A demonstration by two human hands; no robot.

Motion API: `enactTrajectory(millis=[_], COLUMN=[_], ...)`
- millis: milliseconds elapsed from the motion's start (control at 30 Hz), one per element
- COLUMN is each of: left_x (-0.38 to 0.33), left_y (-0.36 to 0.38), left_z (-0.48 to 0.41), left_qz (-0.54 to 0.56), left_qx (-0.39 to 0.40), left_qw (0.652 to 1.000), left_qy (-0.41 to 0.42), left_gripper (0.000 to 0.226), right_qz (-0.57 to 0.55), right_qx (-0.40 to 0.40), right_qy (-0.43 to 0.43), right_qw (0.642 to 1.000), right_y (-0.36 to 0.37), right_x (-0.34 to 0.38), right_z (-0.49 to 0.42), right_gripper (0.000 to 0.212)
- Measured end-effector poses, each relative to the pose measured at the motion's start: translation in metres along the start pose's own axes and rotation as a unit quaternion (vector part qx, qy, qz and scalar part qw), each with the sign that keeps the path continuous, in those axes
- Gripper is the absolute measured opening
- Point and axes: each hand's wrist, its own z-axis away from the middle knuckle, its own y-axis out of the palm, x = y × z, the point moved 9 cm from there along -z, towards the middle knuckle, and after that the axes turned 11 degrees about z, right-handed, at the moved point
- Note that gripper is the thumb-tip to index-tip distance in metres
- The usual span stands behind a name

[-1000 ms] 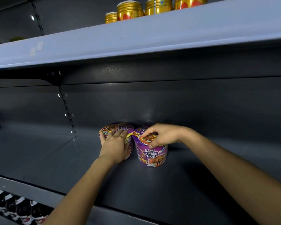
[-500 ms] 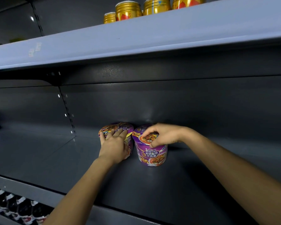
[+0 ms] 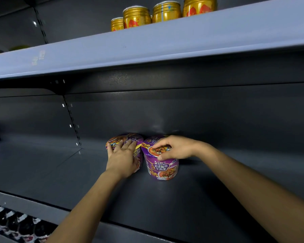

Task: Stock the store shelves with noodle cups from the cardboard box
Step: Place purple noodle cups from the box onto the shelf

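We judge the stocking to be barely begun: the dark grey metal shelf carries only two cups that we can see, both upright at its back edge against the rear panel, rim to rim and touching or nearly so. Our left hand lies with its fingers spread flat over the lid and front of the left purple round noodle cup, pressing rather than grasping. Our right hand grips the lid rim of the right purple round noodle cup, thumb at the front and fingers curled over the top. Both cups seem seated, so letting go is probably all this pair needs. The cardboard box is out of view, so we cannot tell how many cups remain.
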Motion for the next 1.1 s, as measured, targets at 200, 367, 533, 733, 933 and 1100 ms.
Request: enactTrajectory(millis=[200,367,533,733,933,1100], left_x=[-0.001,-0.001,-0.004,-0.012,-0.024,-0.029], left_y=[-0.001,-0.003,-0.016,-0.029,-0.039,-0.049], left_z=[0.002,0.005,0.017,0.042,0.08,0.123], left_qz=[0.004,-0.008,0.017,0.044,0.02,0.012], left_qx=[0.011,0.015,-0.014,-0.016,0.008,0.023], left_qw=[1.0,1.0,1.0,0.999,0.999,0.997], left_qy=[-0.007,-0.022,-0.019,0.016,0.049,0.075], left_gripper=[0.064,0.075,0.079,0.073,0.069,0.071], right_qz=[0.013,0.049,0.07,0.107,0.114,0.134], right_qx=[-0.01,-0.051,-0.063,-0.077,-0.067,-0.07], right_qy=[0.003,0.0,0.014,0.011,0.007,0.007], right_qw=[1.0,0.997,0.995,0.991,0.991,0.988], right_y=[0.0,-0.006,-0.007,-0.001,0.017,0.03], right_x=[0.001,0.005,0.009,0.035,0.065,0.095], right_z=[0.002,0.01,0.021,0.035,0.055,0.084], right_gripper=[0.054,0.067,0.067,0.064,0.07,0.07])
